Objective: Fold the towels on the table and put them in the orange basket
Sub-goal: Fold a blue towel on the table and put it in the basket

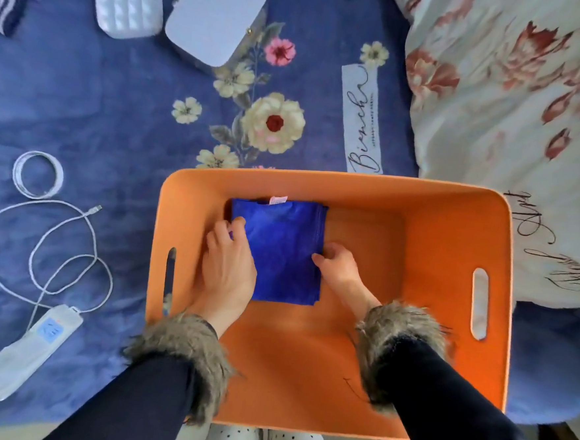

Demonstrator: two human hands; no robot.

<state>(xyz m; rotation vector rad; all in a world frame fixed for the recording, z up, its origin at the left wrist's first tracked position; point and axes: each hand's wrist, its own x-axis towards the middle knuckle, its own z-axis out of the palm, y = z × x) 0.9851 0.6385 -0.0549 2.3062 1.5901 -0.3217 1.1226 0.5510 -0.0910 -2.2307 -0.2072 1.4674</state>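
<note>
Covering most of the view, a blue floral bedspread (100, 110) is spread under everything, with a pale flowered quilt (512, 115) heaped at the right. Set on the bedspread is the orange basket (502, 303), its wall and floor bare apart from one item. A folded blue towel (279, 250) is laid flat on the basket floor, toward its left and far side, with a small white label showing at the far edge. The towel is flanked by both hands, each reaching out of a fur-cuffed dark sleeve. The left hand (225, 263) is laid on the towel's left edge, thumb on top and fingers curled over the edge. The right hand (338, 266) is held against the right edge, fingers bent onto the stacked layers; whether they are pinched cannot be told. Being soft, light and limp, the towel is best taken at both side edges together, so the folds are kept from slipping open. A white cable (50, 237) is coiled at the left.
</note>
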